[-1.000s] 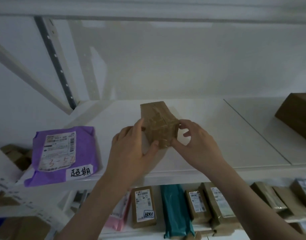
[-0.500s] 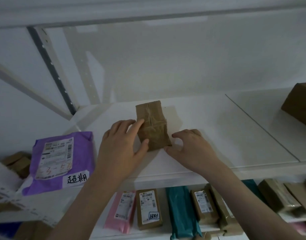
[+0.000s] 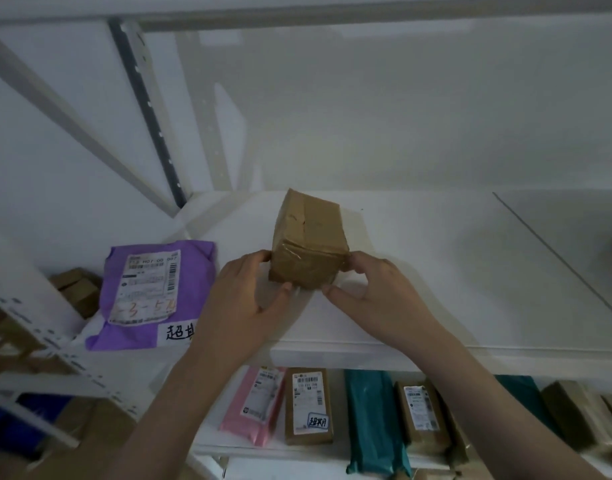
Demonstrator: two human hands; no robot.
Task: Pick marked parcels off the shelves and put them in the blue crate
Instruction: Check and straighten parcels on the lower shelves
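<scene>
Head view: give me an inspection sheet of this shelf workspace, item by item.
Surface: white upper shelf, with a lower shelf beneath it.
Job's things: brown taped box on the upper shelf, no mark visible on the faces shown; purple mailer with a handwritten tag; brown parcel below, also tagged.
Clutter: pink mailer, teal mailers and more brown parcels on the lower shelf.
Grippers: left hand and right hand hold the box at its near corners.
Cables: nothing seen.
Surroundings: white wall, grey shelf upright.
</scene>
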